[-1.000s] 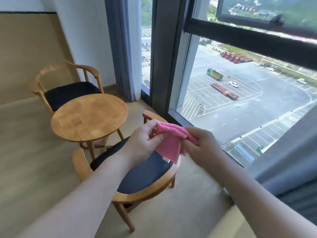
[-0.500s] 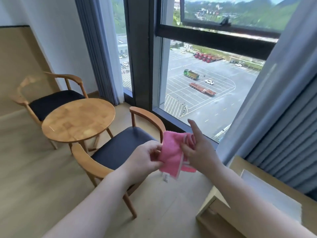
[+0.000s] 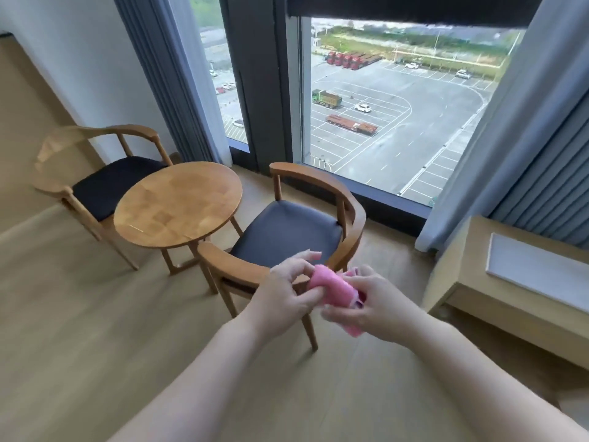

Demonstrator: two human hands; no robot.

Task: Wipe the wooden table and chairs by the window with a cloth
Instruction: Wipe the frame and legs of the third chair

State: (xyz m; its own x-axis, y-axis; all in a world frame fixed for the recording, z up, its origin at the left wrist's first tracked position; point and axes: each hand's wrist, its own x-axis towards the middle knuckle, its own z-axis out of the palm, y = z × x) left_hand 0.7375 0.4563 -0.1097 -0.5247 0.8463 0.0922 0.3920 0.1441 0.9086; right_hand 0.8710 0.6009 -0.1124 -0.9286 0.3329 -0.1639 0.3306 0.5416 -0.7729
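Both hands have dropped lower than a moment ago, and the pink cloth (image 3: 334,287), then hanging loose, is now bunched into a roll between them. The left hand (image 3: 283,295) pinches its left end in a fingertip grip; the right hand (image 3: 371,303) curls round the other end. They hover in front of the nearer of two wooden chairs (image 3: 287,231), the second chair (image 3: 102,177) beyond one round tabletop (image 3: 178,202). One window (image 3: 392,103), two curtains flanking it.
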